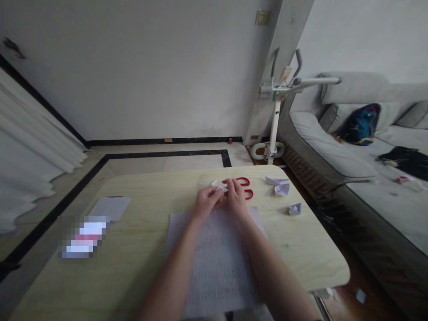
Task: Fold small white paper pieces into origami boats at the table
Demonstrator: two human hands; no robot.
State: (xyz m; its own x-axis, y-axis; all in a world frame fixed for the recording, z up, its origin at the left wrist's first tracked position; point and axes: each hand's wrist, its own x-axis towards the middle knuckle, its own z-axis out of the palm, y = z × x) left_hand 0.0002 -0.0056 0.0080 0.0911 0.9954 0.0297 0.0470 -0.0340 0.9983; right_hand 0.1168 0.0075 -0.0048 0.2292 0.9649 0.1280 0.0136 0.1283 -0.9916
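Note:
Near the far edge of the table, my left hand [206, 203] and my right hand [236, 196] are close together. Both pinch a small piece of folded white paper [220, 188] between the fingertips. Part of the paper is covered by my fingers, so its full shape cannot be made out. Red-handled scissors [248, 194] lie just beyond my right hand, their blades hidden behind it. Below my wrists a large printed sheet [217, 263] lies flat, with my forearms over it.
Folded paper pieces [281, 189] and a smaller one [294, 209] sit at the table's right. A pale flat pad [110, 208] and a blurred-out bright object [85, 237] lie at the left. Beyond the wooden table [147, 249] stand exercise equipment [274, 120] and a sofa [334, 151].

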